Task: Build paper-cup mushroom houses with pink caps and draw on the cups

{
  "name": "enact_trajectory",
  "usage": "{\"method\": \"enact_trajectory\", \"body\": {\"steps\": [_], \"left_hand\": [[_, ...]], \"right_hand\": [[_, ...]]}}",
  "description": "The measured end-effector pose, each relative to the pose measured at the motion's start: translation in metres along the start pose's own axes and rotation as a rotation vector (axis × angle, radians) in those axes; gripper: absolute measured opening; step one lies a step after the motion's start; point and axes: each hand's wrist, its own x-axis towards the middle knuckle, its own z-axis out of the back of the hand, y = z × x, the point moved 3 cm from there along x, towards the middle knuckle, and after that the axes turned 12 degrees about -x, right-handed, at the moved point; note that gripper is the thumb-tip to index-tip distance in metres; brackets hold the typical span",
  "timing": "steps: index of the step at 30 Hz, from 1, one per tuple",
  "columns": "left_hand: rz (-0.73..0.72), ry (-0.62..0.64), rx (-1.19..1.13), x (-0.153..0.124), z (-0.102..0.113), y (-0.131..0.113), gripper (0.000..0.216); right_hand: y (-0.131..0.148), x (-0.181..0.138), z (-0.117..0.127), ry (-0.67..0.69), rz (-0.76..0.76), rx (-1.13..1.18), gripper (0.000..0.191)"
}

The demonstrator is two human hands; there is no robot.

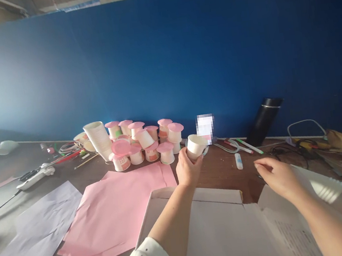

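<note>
A white paper cup (196, 146) is in my left hand (189, 168), mouth up and slightly tilted, with the fingers wrapped around its lower part. My right hand (276, 175) hangs over the right side of the desk, its fingers curled together; whatever they hold, if anything, is hidden. Left of the cup stand several paper cups with pink paper discs on top (166, 151), bunched and partly stacked. A tall nested stack of white paper cups (98, 139) leans beside them. Below my left arm lies an opened white cardboard box (221, 222).
Pink paper sheets (115, 211) and a pale sheet (42, 227) lie at left, near a white glue gun (37, 176). Markers (249, 146), a small white tube (239, 161), a black bottle (264, 122) and tangled cables (306, 148) sit right. A blue partition (162, 62) stands behind.
</note>
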Motion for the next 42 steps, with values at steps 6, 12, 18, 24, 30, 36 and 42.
{"method": "enact_trajectory", "body": {"steps": [6,12,18,24,30,36,42], "left_hand": [[0.03,0.027,0.037,0.0,0.001,-0.001,0.051],[0.0,0.023,0.028,-0.001,0.001,0.0,0.052],[-0.025,0.026,0.021,-0.001,-0.001,0.001,0.05],[-0.048,0.034,0.033,-0.001,-0.004,0.003,0.047],[-0.061,0.053,0.012,-0.002,-0.004,0.003,0.044],[-0.09,0.097,0.02,-0.005,-0.006,0.0,0.047],[-0.187,0.129,0.025,-0.007,-0.004,-0.007,0.047]], "right_hand": [[0.031,0.003,0.009,0.101,-0.044,-0.143,0.029],[0.035,0.031,0.025,0.08,-0.193,-0.171,0.031],[0.023,0.058,0.02,0.083,-0.283,-0.163,0.037],[0.036,0.085,-0.004,0.18,-0.172,-0.356,0.04],[0.038,0.087,-0.016,0.259,-0.118,-0.417,0.034],[0.025,0.075,0.025,0.251,-0.146,-0.372,0.031],[0.026,0.031,0.071,-0.21,-0.222,0.253,0.035]]}}
